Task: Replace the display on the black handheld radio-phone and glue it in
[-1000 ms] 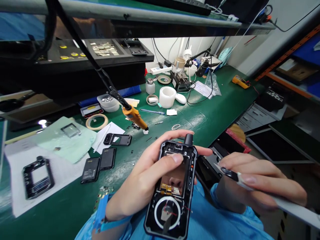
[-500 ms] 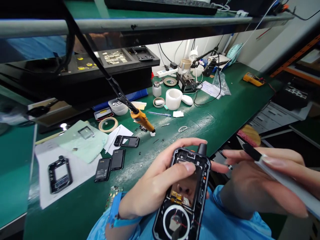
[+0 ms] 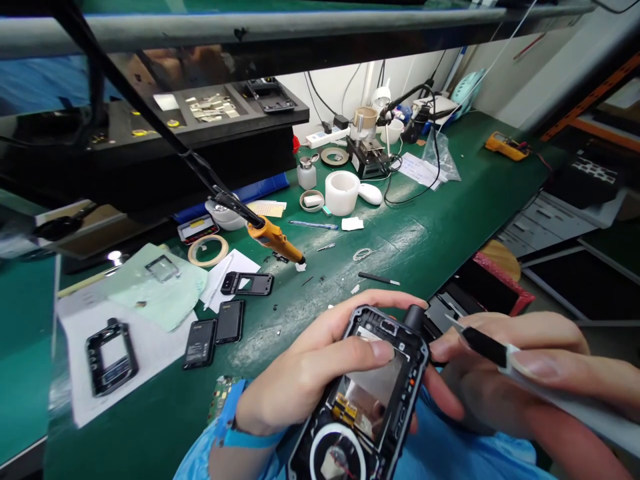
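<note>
In my left hand is an opened handheld radio shell with a stubby antenna, tilted toward me. My thumb presses on the silvery panel inside it; below that sit gold-coloured flex pieces and a white ring with thin red wires. My right hand pinches a slim tool with a white handle, a black collar and a thin pointed tip. That tip stays apart from the shell, just to its right. On the bench beyond lies a thin black stick with a light end.
An orange electric screwdriver hangs over the bench. Two black batteries, a phone-like frame and another shell lie left. Behind are tape rolls and a dispenser bottle. A shelf edge crosses above.
The view has shifted. The radio shell sits slightly lower and more tilted, still in my left hand. My right hand has come closer to it with the tool. The black stick is now visible.
</note>
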Tool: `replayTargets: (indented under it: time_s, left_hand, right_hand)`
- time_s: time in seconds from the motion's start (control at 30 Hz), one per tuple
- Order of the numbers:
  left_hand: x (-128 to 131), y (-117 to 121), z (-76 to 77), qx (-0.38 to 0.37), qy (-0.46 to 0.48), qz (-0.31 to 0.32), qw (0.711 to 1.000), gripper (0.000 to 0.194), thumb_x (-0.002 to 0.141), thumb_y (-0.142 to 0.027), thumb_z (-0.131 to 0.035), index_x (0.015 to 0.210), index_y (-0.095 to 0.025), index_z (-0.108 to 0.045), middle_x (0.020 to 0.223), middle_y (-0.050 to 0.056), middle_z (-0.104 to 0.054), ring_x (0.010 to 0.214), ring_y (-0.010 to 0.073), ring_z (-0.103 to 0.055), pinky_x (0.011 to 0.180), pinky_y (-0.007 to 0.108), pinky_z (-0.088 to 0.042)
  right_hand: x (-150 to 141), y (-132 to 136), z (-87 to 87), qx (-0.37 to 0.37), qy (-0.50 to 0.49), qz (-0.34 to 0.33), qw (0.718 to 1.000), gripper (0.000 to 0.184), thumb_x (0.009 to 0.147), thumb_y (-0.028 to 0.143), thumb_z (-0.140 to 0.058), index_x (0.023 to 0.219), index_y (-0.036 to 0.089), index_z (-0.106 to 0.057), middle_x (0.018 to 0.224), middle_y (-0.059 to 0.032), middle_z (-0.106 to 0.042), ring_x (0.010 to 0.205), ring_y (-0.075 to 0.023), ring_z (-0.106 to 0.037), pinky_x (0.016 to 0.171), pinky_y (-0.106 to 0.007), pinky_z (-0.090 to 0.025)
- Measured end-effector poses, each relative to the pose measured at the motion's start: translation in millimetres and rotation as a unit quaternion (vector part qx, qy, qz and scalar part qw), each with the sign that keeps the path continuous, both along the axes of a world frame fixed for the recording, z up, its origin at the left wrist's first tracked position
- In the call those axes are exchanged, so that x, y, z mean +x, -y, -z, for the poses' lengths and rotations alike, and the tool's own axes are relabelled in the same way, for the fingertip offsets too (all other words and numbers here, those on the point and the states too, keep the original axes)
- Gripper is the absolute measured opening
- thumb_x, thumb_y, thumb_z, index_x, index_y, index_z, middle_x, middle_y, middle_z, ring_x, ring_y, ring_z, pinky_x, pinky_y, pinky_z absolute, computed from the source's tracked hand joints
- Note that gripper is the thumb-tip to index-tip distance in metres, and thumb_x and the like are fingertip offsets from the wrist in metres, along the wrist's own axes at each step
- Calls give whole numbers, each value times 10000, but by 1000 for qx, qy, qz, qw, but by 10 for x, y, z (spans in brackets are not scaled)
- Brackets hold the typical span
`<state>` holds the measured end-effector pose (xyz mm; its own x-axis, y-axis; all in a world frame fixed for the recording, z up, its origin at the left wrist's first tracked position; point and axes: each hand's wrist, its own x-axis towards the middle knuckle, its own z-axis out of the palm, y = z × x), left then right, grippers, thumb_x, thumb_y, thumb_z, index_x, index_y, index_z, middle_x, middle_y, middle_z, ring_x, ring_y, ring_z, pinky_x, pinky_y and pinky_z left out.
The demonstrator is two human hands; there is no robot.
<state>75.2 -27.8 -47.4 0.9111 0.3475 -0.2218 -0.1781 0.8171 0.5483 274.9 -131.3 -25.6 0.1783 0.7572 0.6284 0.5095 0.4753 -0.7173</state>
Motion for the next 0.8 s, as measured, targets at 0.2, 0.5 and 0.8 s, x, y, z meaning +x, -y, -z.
replayTargets:
  time_s: [0.2, 0.5, 0.8]
  left_hand:
    - [26, -1, 22, -17, 12, 8, 1000, 586, 938, -388, -863, 1484, -254, -697, 965, 109, -843, 711, 215, -804, 642, 259, -650]
    - [36, -14, 38, -22, 40, 11, 999, 544, 969, -362, -829, 1479, -229, -697, 932, 119, -855, 723, 204, -804, 691, 272, -668]
    - [63, -21, 30, -4, 87, 10, 996, 392, 1031, -302, -722, 1414, -224, -693, 883, 108, -850, 685, 175, -773, 664, 225, -617]
  right_hand:
    - [-35, 1, 53, -2, -58, -38, 998, 301, 1161, 372, -610, 1430, 388, -744, 1193, -28, -788, 932, -231, -755, 701, -397, -678]
    - [-412, -123, 70, 51, -150, 112, 981, 154, 1095, 493, -726, 1116, 353, -786, 900, -7, -706, 749, -230, -685, 575, -406, -564]
    - [-474, -72, 83, 35, -127, 135, 982, 138, 1140, 380, -606, 1173, 338, -734, 958, -46, -666, 790, -272, -662, 626, -440, -583]
